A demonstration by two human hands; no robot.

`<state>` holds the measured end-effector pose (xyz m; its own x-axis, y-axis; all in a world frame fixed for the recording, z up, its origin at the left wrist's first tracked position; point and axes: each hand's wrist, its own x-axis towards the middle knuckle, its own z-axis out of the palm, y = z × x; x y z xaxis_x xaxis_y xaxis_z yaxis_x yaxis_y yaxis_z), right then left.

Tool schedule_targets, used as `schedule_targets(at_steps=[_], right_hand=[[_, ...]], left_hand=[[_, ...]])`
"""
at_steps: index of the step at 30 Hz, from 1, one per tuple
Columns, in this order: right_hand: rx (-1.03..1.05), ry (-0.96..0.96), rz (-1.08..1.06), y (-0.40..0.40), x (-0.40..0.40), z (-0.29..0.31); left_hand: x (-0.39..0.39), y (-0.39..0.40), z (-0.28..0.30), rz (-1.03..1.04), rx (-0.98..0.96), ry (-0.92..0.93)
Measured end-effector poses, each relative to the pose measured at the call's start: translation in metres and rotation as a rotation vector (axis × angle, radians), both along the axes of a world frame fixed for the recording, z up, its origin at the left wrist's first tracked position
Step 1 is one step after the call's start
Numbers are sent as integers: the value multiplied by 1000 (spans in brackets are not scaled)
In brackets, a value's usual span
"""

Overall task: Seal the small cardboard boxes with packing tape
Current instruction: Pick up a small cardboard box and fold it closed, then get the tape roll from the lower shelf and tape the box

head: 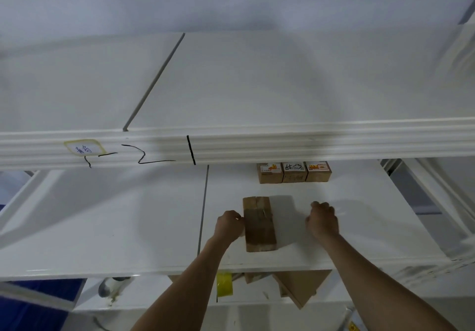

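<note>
Hands first, since they sit nearest you: your left hand (229,224) has its fingers curled against the left long side of the small cardboard box (259,224), thumb and fingertips pinching at the edge where a band of packing tape (255,218) crosses the top. Your right hand (322,219) is clenched with the knuckles up, well apart from the box on the bare shelf (359,228); it may be drawing clear tape taut, but you cannot tell from this view whether anything is in that fist.

From your left hand the box lies at 3 o'clock, touching. From your right hand it lies at 9 o'clock, with open shelf between. So the left hand is the nearer one and does the anchoring. The box's long axis runs roughly 12 to 6, leaning a little toward 11 at the far end, and its centre seam runs the same way; the tape band lies across that seam, about 9 to 3. By my reading, the seal is partly made, and the next pass wants the right hand brought in toward 9 o'clock to press the tape down over the right side.

Farther off, at 12 to 1 o'clock under the upper shelf's front rail (282,145), three labelled boxes (294,172) stand touching in a row.
</note>
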<state>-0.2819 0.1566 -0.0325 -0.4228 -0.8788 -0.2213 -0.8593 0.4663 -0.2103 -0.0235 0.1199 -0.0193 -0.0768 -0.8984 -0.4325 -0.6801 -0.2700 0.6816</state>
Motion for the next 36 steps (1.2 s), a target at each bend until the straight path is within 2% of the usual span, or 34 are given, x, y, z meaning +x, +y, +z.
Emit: schedule_targets(at_steps=[3, 5, 9, 13, 18, 23, 28, 31, 36], right_hand=[[196, -13, -2, 4, -23, -11], [201, -17, 2, 8, -32, -18], [65, 33, 20, 10, -37, -24], [13, -28, 0, 10, -30, -23], [-145, -265, -106, 7, -18, -27], [-378, -436, -198, 5, 14, -13], [-541, -586, -222, 9, 51, 7], [-605, -654, -208, 17, 76, 24], [-634, -710, -137, 25, 119, 43]], left_hand=[[6, 5, 0, 58, -29, 12], [11, 7, -2, 92, -33, 21], [18, 14, 0, 154, -70, 11], [22, 22, 0, 235, -103, 8], [31, 37, -6, 350, -136, 17], [46, 62, -6, 606, -203, 52], [79, 88, -37, 782, 22, 144], [89, 100, -45, 748, 170, 227], [93, 99, -47, 732, 304, 362]])
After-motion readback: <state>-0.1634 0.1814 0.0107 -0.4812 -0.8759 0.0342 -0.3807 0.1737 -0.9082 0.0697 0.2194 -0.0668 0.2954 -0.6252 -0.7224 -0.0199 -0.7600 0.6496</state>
